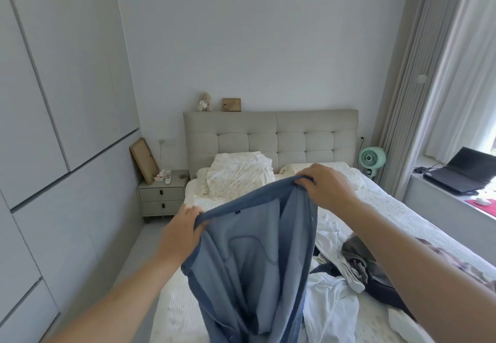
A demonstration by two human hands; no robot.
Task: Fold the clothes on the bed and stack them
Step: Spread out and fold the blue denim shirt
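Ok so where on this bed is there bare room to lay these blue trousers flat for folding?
Bare striped bedspread shows along the left edge, beside the left hand. Another free strip runs between the white pillows and the heap of white and dark clothes, under the right hand. The right foot end is crowded. The held blue trousers hide the middle.

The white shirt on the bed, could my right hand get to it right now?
Probably not yet: the right hand is busy gripping the blue garment. The white shirt lies uncovered on the bed below that arm, so the way looks free once it lets go.
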